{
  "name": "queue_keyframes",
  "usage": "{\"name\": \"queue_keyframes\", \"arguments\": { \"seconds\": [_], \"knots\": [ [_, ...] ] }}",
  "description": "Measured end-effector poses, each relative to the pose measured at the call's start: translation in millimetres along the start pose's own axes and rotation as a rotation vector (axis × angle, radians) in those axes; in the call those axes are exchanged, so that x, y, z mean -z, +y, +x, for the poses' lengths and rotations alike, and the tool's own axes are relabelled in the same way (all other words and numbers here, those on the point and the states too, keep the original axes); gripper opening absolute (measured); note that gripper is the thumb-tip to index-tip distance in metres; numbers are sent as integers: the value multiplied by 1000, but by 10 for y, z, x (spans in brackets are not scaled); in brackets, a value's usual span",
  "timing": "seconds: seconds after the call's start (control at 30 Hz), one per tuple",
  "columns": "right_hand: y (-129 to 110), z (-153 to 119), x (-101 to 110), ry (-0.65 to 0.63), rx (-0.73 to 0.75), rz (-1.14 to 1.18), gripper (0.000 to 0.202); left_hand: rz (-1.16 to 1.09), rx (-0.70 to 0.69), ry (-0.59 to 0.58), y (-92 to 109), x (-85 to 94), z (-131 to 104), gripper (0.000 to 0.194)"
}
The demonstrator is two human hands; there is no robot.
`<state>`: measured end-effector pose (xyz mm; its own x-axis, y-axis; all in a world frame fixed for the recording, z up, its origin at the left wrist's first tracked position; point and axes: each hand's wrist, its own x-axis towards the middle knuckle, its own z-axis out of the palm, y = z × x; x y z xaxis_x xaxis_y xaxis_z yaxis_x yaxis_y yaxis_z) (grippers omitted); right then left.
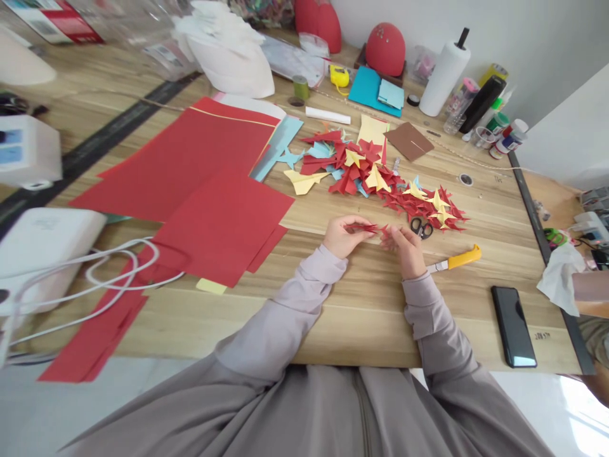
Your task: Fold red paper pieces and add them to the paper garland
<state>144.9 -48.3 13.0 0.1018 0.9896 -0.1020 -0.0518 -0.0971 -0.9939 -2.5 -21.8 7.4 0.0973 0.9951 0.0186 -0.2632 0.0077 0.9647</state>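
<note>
The left hand (345, 236) pinches small folded red papers (364, 226) between thumb and fingers, above the front part of the wooden tabletop (366, 317). The right hand (408, 251) is just beside it, its thumb and fingers brought together at a red paper tip (384, 230); whether this tip belongs to the same bundle cannot be told.

Beyond the hands, a heap of folded paper shapes (368, 152), mostly red with some yellow and light blue, stretches to the right. Black-handled scissors (422, 228) lie at its near edge, close to the right hand. A yellow-handled knife (464, 258) lies beside the right wrist, its blade end toward the sleeve, and a black phone (514, 327) rests farther right.

Large red paper sheets (228, 222) overlap to the left, with a looped white cable (143, 257) across the narrower red strips (107, 327). At the back are a yellow tape measure (339, 76), blue paper (366, 92) and an upright paper roll (445, 79).
</note>
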Motion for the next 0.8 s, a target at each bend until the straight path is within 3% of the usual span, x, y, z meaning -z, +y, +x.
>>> {"name": "queue_keyframes", "arguments": {
  "seconds": [0.13, 0.27, 0.43, 0.6, 0.8],
  "knots": [
    [-72, -84, -12, 152, 399, -337, 24, 27, -25, -11, -16, -7, -7, 19],
    [-164, -151, -26, -7, 670, -571, 30, 29, -15, -53, -42, -6, -16, 17],
    [-141, -114, -53, -14, 738, -598, 4, 160, -65, -145, -66, 0, -38, 16],
    [-129, -97, -25, 23, 732, -589, 4, 224, -129, -161, -47, 3, -60, 18],
    [-119, -100, -13, -28, 658, -554, 4, 248, -61, -155, 3, 7, -89, 21]
  ]
}}
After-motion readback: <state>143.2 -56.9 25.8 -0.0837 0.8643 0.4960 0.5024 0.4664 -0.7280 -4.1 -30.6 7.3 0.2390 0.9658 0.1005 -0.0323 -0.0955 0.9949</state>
